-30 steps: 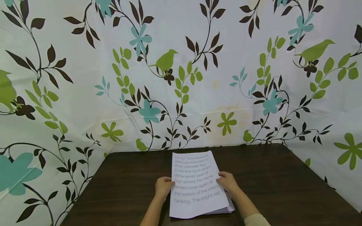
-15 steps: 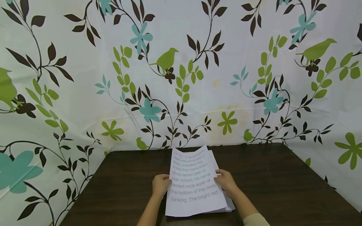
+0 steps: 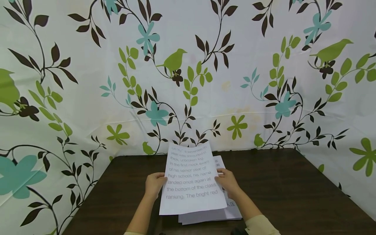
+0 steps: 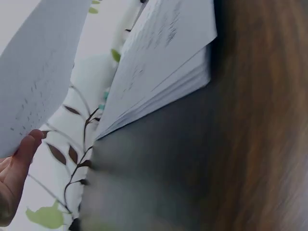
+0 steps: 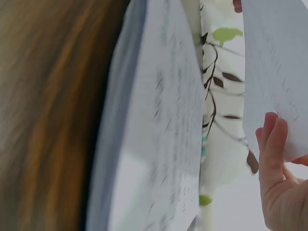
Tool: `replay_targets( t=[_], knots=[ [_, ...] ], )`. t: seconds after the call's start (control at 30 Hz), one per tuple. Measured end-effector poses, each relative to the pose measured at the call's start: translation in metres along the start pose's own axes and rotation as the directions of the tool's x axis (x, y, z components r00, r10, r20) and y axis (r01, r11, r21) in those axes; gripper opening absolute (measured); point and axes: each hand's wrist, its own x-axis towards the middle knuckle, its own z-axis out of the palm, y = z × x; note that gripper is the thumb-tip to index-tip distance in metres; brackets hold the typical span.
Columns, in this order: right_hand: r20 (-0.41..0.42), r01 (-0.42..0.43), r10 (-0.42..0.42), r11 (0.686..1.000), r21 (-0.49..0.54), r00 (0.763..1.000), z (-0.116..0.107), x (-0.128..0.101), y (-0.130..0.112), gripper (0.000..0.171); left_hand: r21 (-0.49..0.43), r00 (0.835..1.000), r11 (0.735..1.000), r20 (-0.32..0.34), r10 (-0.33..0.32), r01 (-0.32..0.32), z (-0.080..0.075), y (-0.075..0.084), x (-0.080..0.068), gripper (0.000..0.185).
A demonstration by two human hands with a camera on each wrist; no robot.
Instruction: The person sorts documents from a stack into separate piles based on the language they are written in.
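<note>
A printed sheet of paper (image 3: 191, 179) with large English text is held up by both hands, raised off the table and tilted toward me. My left hand (image 3: 154, 185) pinches its left edge; my right hand (image 3: 227, 183) pinches its right edge. Beneath and slightly right lies a stack of paper (image 3: 214, 215), whose top page shows Chinese characters. In the left wrist view the stack (image 4: 159, 72) has several layers, apart from the lifted sheet (image 4: 43, 72). The right wrist view has fingers (image 5: 274, 144) behind the sheet's edge.
A dark brown wooden table (image 3: 288, 189) spans the lower view. Behind it hangs a white cloth (image 3: 188, 81) patterned with leaves, birds and flowers. Small dark objects (image 3: 239, 231), partly cut off, show at the bottom edge.
Both hands have lifted the top sheet off the stack and moved it up and to the left. The stack's Chinese-printed page has come into view.
</note>
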Motion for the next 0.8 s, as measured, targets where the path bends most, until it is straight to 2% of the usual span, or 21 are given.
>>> replay_targets(
  t=[0.23,0.4,0.47,0.6,0.67,0.8],
  knots=[
    [0.029,0.003,-0.003,1.0,-0.006,1.0,0.025,0.006,-0.018,0.039,-0.014,1.0,1.0,-0.022,-0.006,0.006,-0.033,-0.021,0.029,0.013],
    [0.049,0.0,0.0,1.0,0.0,0.999,0.045,0.009,-0.03,0.04,-0.061,1.0,0.998,-0.013,-0.026,0.025,-0.066,-0.024,0.038,0.019],
    [0.064,0.008,-0.008,1.0,0.005,0.998,0.051,0.008,-0.035,0.04,-0.097,0.999,0.995,0.032,-0.023,0.026,-0.082,-0.01,0.031,0.02],
    [0.094,0.007,-0.009,1.0,0.028,0.996,0.065,0.007,-0.044,0.04,-0.079,0.996,0.995,0.076,-0.05,0.056,-0.107,0.014,0.018,0.027],
    [0.104,0.002,-0.007,0.999,0.045,0.995,0.072,0.007,-0.047,0.041,-0.037,0.995,0.997,0.066,-0.069,0.072,-0.116,0.024,0.013,0.031],
    [0.12,-0.007,-0.002,0.997,0.074,0.993,0.087,0.004,-0.05,0.041,0.007,0.996,0.998,0.063,-0.061,0.061,-0.135,0.051,-0.006,0.031]
  ],
)
